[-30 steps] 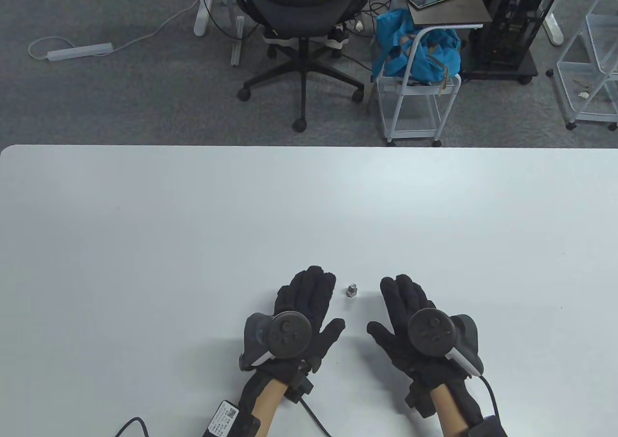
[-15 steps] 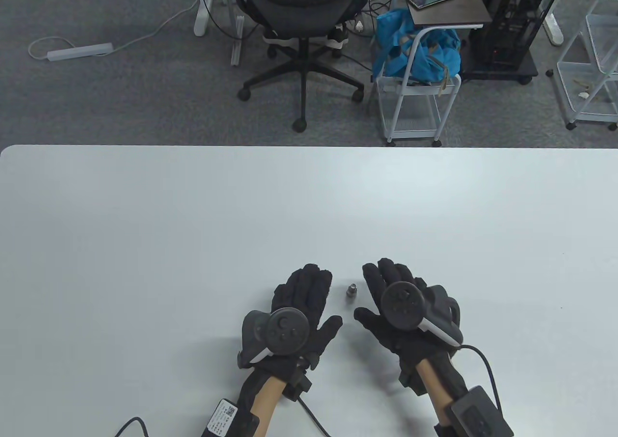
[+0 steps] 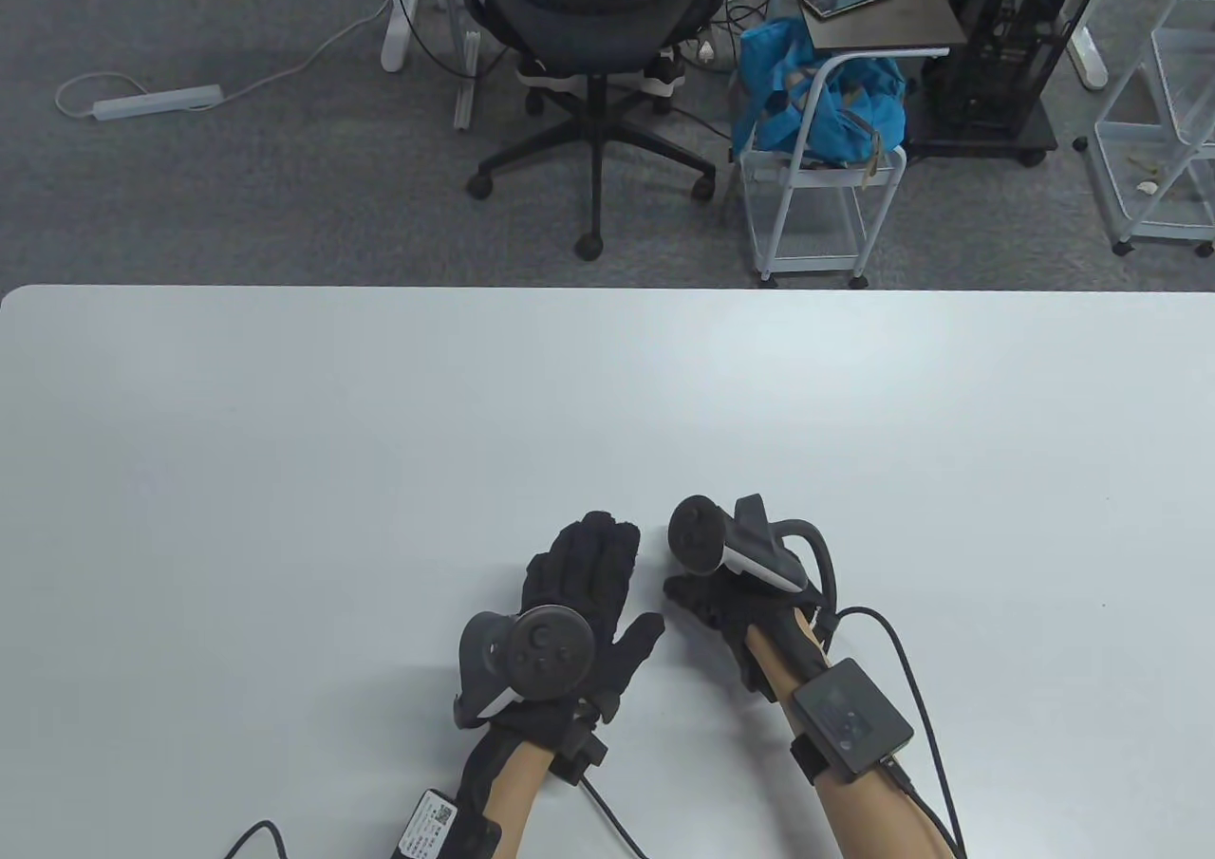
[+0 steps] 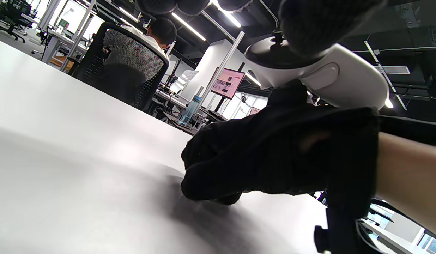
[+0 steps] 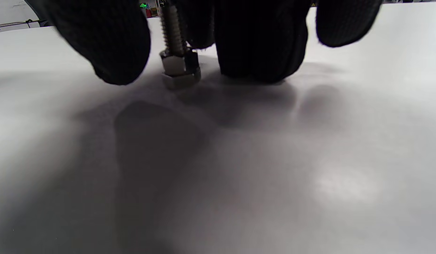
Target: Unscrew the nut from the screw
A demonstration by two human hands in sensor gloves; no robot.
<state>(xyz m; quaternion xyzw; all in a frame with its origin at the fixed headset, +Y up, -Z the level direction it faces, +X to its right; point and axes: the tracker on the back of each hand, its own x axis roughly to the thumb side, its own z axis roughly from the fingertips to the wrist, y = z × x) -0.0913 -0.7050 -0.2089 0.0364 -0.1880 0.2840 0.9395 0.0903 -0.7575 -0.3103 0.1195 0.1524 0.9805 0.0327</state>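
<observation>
A steel screw (image 5: 172,28) stands head down on the white table (image 3: 380,441), with a hex nut (image 5: 179,65) threaded low on its shank. My right hand (image 5: 182,46) is arched over it, thumb (image 5: 112,46) on its left and fingers (image 5: 260,46) on its right, with a small gap showing beside the thumb. In the table view the right hand (image 3: 698,598) and its tracker (image 3: 702,536) hide the screw. My left hand (image 3: 579,574) rests flat and empty on the table just left of it. The left wrist view shows the right hand (image 4: 239,165) curled down onto the table.
The table's far edge (image 3: 607,288) runs across the middle of the table view. Beyond it on the floor stand an office chair (image 3: 593,43), a blue bag (image 3: 816,100) on a white cart and wire shelves (image 3: 1168,119). Cables trail from both wrists.
My right hand has moved left and forward over the screw and turned so that its tracker faces sideways; the screw is now hidden in the table view. The left hand has shifted slightly left.
</observation>
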